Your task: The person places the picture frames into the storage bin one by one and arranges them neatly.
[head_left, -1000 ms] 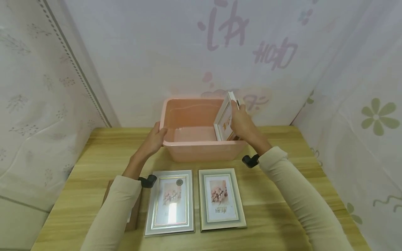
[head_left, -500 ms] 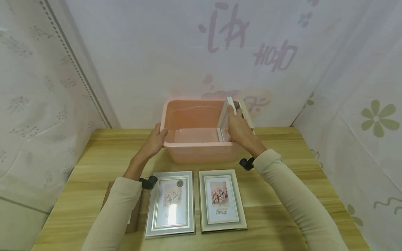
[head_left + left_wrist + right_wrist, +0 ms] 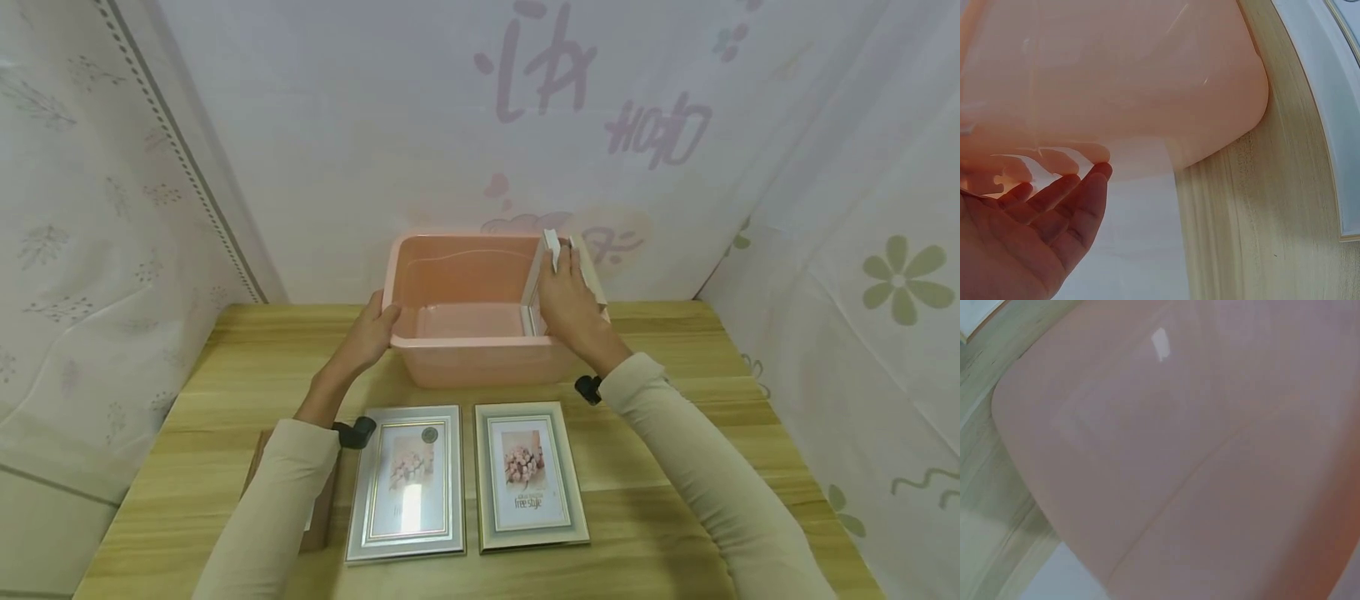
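Note:
A pink plastic tub (image 3: 480, 364) stands at the back of the table. My left hand (image 3: 367, 333) grips its left rim, thumb over the edge; in the left wrist view, the fingers (image 3: 1085, 206) lie against the outer wall. My right hand (image 3: 573, 304) holds a white picture frame (image 3: 533, 287) standing on edge inside the tub's right end, its face largely hidden by the hand. Behind that hand, a cream frame (image 3: 592, 275) shows at the tub's right rim. In the right wrist view, the tub's outer wall (image 3: 1147, 456) fills most of the picture and the hand is out of sight.
A silver picture frame (image 3: 358, 533) and a champagne-coloured frame (image 3: 576, 517) lie face up in front of the tub. A brown frame (image 3: 318, 525) lies partly under my left forearm. Patterned cloth (image 3: 337, 150) hangs behind the wooden table (image 3: 645, 517).
My right hand and the white frame have shifted slightly, and the frame stands more upright and nearer the tub's right end. The cream frame has come into sight behind it. The left hand stays put.

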